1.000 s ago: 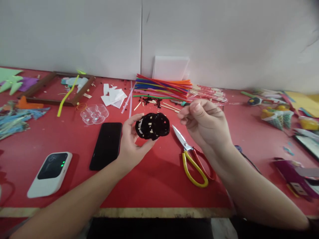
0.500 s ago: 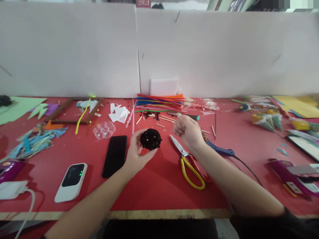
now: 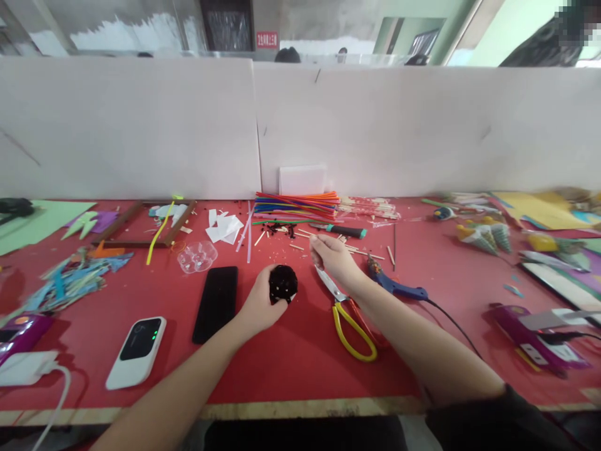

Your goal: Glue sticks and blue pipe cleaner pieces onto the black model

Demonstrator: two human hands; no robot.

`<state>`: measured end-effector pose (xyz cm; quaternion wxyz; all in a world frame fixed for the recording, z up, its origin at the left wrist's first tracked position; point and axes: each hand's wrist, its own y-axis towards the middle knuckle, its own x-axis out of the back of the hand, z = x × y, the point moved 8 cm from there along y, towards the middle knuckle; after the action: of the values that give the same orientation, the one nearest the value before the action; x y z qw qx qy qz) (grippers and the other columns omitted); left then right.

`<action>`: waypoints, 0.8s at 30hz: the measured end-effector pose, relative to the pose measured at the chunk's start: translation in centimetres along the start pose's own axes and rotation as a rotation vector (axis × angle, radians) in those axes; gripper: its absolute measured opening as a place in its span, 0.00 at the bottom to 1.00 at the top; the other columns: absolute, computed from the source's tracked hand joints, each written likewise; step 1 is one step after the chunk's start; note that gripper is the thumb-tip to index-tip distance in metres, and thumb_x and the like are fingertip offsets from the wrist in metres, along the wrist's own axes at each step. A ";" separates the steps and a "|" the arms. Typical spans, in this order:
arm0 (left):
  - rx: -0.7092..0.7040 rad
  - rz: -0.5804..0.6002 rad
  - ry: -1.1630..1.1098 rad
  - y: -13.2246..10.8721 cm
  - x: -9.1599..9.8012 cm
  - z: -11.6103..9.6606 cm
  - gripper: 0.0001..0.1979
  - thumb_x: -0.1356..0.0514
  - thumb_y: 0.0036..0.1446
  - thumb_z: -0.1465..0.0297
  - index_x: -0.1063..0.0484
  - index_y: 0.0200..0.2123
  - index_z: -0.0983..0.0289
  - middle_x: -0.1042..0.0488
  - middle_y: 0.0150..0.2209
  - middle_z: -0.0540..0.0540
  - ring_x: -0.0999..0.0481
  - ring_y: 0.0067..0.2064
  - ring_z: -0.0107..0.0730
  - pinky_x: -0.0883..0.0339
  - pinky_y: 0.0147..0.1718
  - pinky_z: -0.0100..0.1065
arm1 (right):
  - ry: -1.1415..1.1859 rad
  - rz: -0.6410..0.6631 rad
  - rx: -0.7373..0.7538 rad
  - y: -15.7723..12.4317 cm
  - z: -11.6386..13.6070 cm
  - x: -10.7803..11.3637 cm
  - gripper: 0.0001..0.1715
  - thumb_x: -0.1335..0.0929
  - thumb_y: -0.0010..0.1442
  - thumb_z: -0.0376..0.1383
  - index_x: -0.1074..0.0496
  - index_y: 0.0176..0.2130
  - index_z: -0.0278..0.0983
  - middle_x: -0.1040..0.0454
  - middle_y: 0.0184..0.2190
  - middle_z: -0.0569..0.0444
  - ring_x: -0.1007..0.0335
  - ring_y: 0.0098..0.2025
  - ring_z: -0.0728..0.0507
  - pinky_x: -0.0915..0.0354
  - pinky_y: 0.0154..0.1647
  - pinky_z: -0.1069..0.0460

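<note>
My left hand (image 3: pixel 261 304) is wrapped round a small black fuzzy ball (image 3: pixel 283 283) with pale specks, held just above the red table (image 3: pixel 291 357). My right hand (image 3: pixel 330 257) hovers to its right with the fingers pinched together; what they hold, if anything, is too small to make out. Yellow-and-red handled scissors (image 3: pixel 345 313) lie under my right wrist. A black phone (image 3: pixel 216 303) lies flat just left of my left hand.
A bundle of coloured sticks (image 3: pixel 295 205) lies at the back by the white partition, with cut bits in front. A blue glue gun (image 3: pixel 399 288) with its cable is on the right. A white device (image 3: pixel 136 351), a clear plastic tray (image 3: pixel 197 255) and paper scraps lie left.
The view has tilted up and back, showing the room above the partition. Both hands moved away and lower toward the table. My right hand stays pinched; the black ball looks more closed in my left hand.
</note>
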<state>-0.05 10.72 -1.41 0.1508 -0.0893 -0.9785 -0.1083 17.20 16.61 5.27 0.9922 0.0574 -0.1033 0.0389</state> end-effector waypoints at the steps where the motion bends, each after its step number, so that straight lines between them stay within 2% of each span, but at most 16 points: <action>1: -0.012 -0.002 0.012 -0.1 -0.1 0.0 0.39 0.35 0.45 0.75 0.44 0.62 0.65 0.37 0.62 0.69 0.35 0.65 0.57 0.44 0.65 0.59 | -0.065 -0.012 0.008 0.1 0.1 0.3 0.29 0.37 0.60 0.60 0.43 0.23 0.41 0.44 0.15 0.63 0.48 0.18 0.51 0.47 0.21 0.53; 4: -0.061 -0.016 0.051 -0.4 -0.2 -0.2 0.51 0.32 0.42 0.73 0.54 0.66 0.65 0.49 0.67 0.72 0.47 0.70 0.63 0.53 0.68 0.61 | -0.284 -0.066 0.058 0.4 0.8 1.4 0.28 0.37 0.63 0.53 0.50 0.21 0.41 0.49 0.16 0.63 0.52 0.20 0.51 0.52 0.24 0.52; 7: -0.126 -0.087 0.151 -0.6 0.1 -0.6 0.53 0.28 0.44 0.63 0.55 0.66 0.64 0.46 0.63 0.71 0.41 0.66 0.63 0.46 0.64 0.63 | -0.509 -0.052 0.116 0.6 1.6 1.8 0.26 0.36 0.64 0.45 0.50 0.22 0.41 0.49 0.19 0.62 0.52 0.24 0.50 0.54 0.27 0.51; 9: -0.137 -0.152 0.200 -0.5 0.5 -0.8 0.52 0.27 0.44 0.57 0.53 0.64 0.63 0.42 0.58 0.68 0.36 0.61 0.60 0.41 0.60 0.62 | -0.648 0.022 0.129 0.6 1.2 1.4 0.21 0.35 0.64 0.40 0.46 0.23 0.40 0.42 0.20 0.60 0.46 0.26 0.48 0.52 0.29 0.51; 11: -0.121 -0.194 0.199 -0.4 0.7 -0.8 0.50 0.27 0.44 0.55 0.51 0.62 0.63 0.39 0.55 0.65 0.33 0.58 0.58 0.39 0.58 0.61 | -0.771 0.129 0.124 0.6 0.2 0.5 0.15 0.35 0.63 0.35 0.40 0.26 0.39 0.34 0.24 0.56 0.40 0.28 0.47 0.49 0.31 0.51; 15: -0.121 -0.209 0.136 -0.2 0.8 -1.1 0.41 0.31 0.50 0.63 0.50 0.60 0.62 0.37 0.54 0.64 0.31 0.57 0.54 0.38 0.58 0.58 | -0.931 0.366 0.113 0.1 -2.2 -1.0 0.08 0.34 0.59 0.27 0.29 0.30 0.36 0.23 0.30 0.47 0.29 0.34 0.42 0.41 0.37 0.51; 17: -0.134 -0.191 0.078 -0.3 0.6 -1.3 0.39 0.33 0.50 0.68 0.51 0.60 0.62 0.36 0.54 0.64 0.31 0.58 0.52 0.38 0.59 0.57 | -0.962 0.446 0.137 -0.2 -2.4 -1.3 0.10 0.32 0.56 0.25 0.24 0.37 0.35 0.20 0.39 0.44 0.25 0.42 0.39 0.37 0.45 0.50; 20: -0.131 -0.142 -0.007 -0.5 0.3 -1.4 0.39 0.36 0.51 0.74 0.53 0.62 0.62 0.36 0.58 0.66 0.32 0.60 0.50 0.40 0.61 0.56 | -0.975 0.478 0.183 -0.2 -1.3 -1.1 0.19 0.30 0.57 0.28 0.23 0.49 0.37 0.22 0.52 0.43 0.28 0.55 0.38 0.37 0.56 0.48; 22: -0.118 -0.112 -0.047 -0.7 0.1 -1.2 0.40 0.38 0.51 0.76 0.55 0.63 0.62 0.38 0.61 0.69 0.34 0.63 0.51 0.42 0.63 0.57 | -0.987 0.467 0.185 0.4 -0.6 -0.8 0.19 0.31 0.61 0.31 0.23 0.52 0.38 0.22 0.52 0.45 0.27 0.54 0.39 0.35 0.55 0.48; 24: -0.125 -0.089 -0.060 -0.9 0.0 -1.2 0.41 0.40 0.50 0.77 0.55 0.64 0.63 0.40 0.63 0.70 0.39 0.67 0.54 0.47 0.65 0.60 | -1.012 0.456 0.175 1.6 -0.2 -0.8 0.17 0.33 0.64 0.33 0.23 0.51 0.38 0.19 0.48 0.47 0.24 0.49 0.41 0.33 0.50 0.50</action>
<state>0.09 9.60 -0.41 0.1104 -0.0581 -0.9770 -0.1731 16.30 18.15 5.05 0.7769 0.1272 -0.5726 0.2286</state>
